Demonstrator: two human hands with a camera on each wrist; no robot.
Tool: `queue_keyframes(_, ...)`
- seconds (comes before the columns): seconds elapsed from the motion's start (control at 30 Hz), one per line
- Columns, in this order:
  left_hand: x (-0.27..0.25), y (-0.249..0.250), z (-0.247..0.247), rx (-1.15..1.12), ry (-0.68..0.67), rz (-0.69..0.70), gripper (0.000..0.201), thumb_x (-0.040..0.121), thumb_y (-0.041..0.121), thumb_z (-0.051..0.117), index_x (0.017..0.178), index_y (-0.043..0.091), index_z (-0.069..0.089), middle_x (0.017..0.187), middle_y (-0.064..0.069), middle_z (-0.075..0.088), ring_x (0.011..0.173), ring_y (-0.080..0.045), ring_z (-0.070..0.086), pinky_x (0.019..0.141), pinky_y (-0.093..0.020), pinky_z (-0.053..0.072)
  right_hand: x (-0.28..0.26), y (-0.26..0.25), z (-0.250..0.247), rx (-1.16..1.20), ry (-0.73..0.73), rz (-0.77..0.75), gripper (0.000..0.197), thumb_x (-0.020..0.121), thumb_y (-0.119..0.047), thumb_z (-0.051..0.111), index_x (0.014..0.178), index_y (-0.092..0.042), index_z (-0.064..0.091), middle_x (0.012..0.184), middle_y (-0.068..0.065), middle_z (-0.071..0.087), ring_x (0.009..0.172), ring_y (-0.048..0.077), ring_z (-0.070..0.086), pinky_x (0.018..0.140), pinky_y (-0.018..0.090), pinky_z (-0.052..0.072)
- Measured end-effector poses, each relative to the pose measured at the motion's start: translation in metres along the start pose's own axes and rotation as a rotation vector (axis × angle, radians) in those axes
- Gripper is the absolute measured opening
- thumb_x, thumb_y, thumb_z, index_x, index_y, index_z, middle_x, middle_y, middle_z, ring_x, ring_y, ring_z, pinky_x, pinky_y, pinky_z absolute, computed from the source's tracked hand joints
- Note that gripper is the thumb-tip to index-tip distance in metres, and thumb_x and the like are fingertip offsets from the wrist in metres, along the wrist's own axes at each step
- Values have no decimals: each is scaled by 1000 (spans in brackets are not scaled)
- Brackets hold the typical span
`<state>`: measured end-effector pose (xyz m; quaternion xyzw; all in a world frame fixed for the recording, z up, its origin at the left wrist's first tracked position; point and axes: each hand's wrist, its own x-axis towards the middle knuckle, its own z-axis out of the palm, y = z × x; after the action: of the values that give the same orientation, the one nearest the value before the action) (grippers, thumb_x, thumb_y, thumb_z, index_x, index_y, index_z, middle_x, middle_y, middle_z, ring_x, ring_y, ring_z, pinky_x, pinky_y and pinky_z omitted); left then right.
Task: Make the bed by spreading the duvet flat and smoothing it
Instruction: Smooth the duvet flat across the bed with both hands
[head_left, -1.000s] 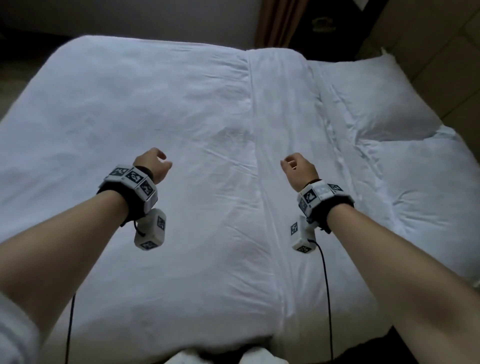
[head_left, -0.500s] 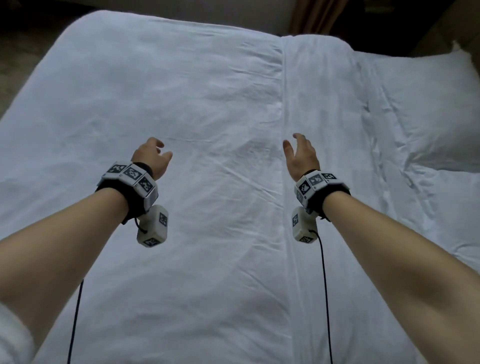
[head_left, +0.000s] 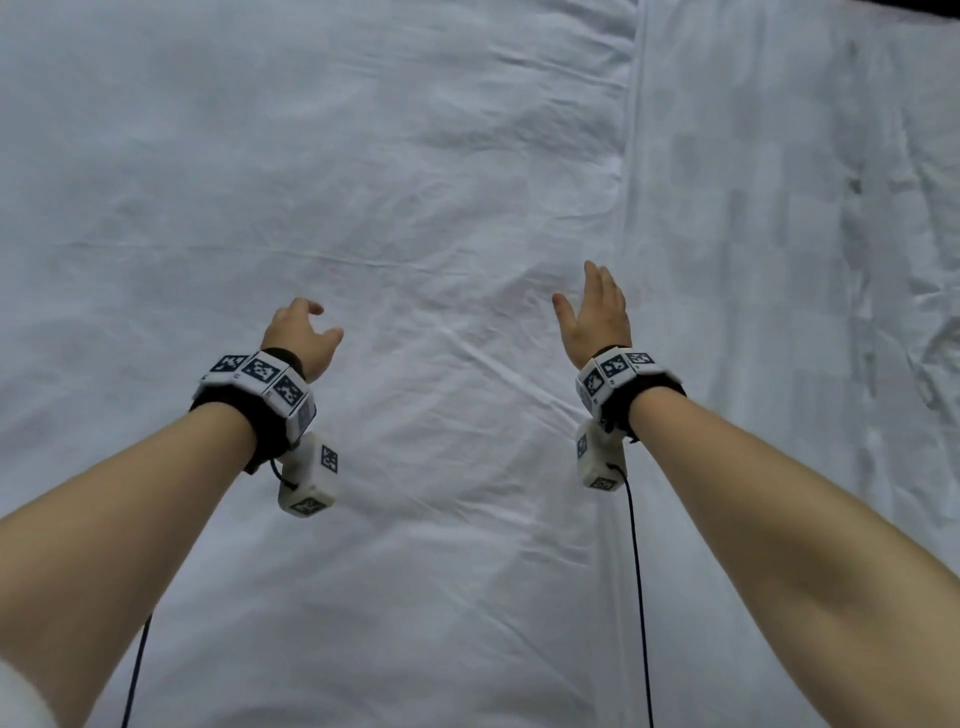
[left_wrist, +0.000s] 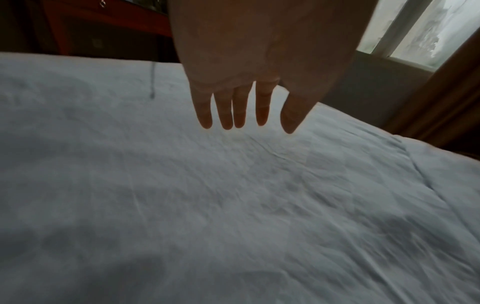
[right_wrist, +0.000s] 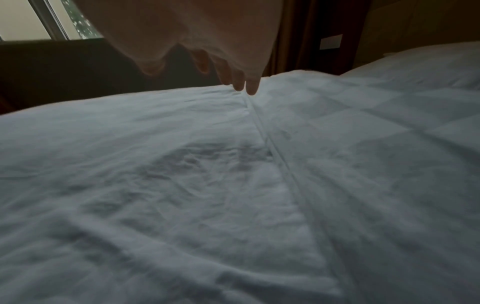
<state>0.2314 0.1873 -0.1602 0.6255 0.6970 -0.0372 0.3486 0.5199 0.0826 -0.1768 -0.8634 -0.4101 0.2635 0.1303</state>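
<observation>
The white duvet (head_left: 415, 208) covers nearly the whole head view, creased across its middle, with a long seam or folded edge (head_left: 631, 208) running away from me on the right. My left hand (head_left: 304, 332) hovers above the duvet left of centre, its fingers loosely spread and holding nothing; the left wrist view shows those fingers (left_wrist: 239, 111) straight over the cloth (left_wrist: 233, 205). To the right my right hand (head_left: 595, 306) is held palm-inward with straight fingers beside the seam, also above the duvet. In the right wrist view its fingertips (right_wrist: 246, 84) hang over the seam (right_wrist: 270, 144).
A pillow (right_wrist: 428, 61) lies at the far right of the bed. Beyond the bed's far edge are a window (left_wrist: 415, 30), a brown curtain (left_wrist: 446, 98) and dark wooden furniture (left_wrist: 91, 30). Cables hang from both wrist cameras (head_left: 309, 475) over the duvet.
My view has moved forward and down over the bed. The right hand has gone from a closed fist to straight fingers, and the left hand's fingers have loosened; both hands reach further across the duvet.
</observation>
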Motion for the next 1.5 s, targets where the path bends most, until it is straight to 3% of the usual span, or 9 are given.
queue_keyframes(0.27,32,-36,38,-37,-61,-94,45,91,25,54,132,8,43,142,-17,40,127,-31,45,104,-36,35,44,23,59,-128,-60,48,69,97,-43,37,151,-15,4,159,9,-4,147,27,-1,121,36,3)
queue_keyframes(0.57,33,-96,30,-71,22,-157,40,90,21,56,127,8,48,136,-16,46,125,-28,47,105,-36,36,67,-12,123,-215,-2,72,74,94,-52,32,151,-21,-4,159,8,-12,146,29,-11,118,50,-4)
queue_keyframes(0.63,29,-109,23,-51,42,-167,40,90,20,56,127,8,48,135,-16,46,125,-29,47,105,-35,35,52,-53,152,-246,-87,-66,76,93,-55,32,151,-22,-4,158,8,-13,146,30,-12,115,53,-8)
queue_keyframes(0.83,23,-139,-3,-66,116,-209,40,88,20,57,126,8,49,136,-17,46,124,-31,47,107,-37,35,-54,-155,221,-425,-665,-839,69,94,-55,29,150,-28,-1,159,2,-12,147,25,-12,119,49,-3)
queue_keyframes(0.93,20,-145,-7,-103,141,-203,40,89,20,56,126,8,49,137,-15,45,125,-30,47,107,-38,35,-28,-148,200,-313,-471,-601,67,95,-52,33,151,-26,5,159,4,-7,147,27,-7,118,46,-1)
queue_keyframes(1.07,9,-147,5,-164,143,-192,39,90,19,55,127,9,49,137,-15,45,125,-29,47,106,-37,36,34,-62,133,-287,-103,-120,71,95,-49,37,151,-21,5,159,8,-7,147,30,-6,118,46,-1)
queue_keyframes(1.23,-10,-159,31,-155,93,-192,39,90,16,53,128,9,47,139,-14,40,127,-28,44,107,-34,33,32,35,97,-382,-14,192,73,95,-49,33,151,-18,-3,158,11,-11,146,32,-9,118,49,-3)
queue_keyframes(1.37,-11,-167,35,-118,94,-145,40,90,13,52,129,6,46,140,-14,38,128,-29,42,109,-33,30,12,-3,144,-380,-122,36,75,95,-52,30,151,-17,-5,158,11,-13,146,31,-10,118,53,-3)
queue_keyframes(1.5,-14,-177,32,-65,100,-97,41,90,13,52,129,7,45,141,-13,37,129,-29,40,109,-34,30,-49,-73,213,-469,-336,-387,77,92,-57,31,150,-22,-6,158,8,-15,146,29,-15,113,50,-15)
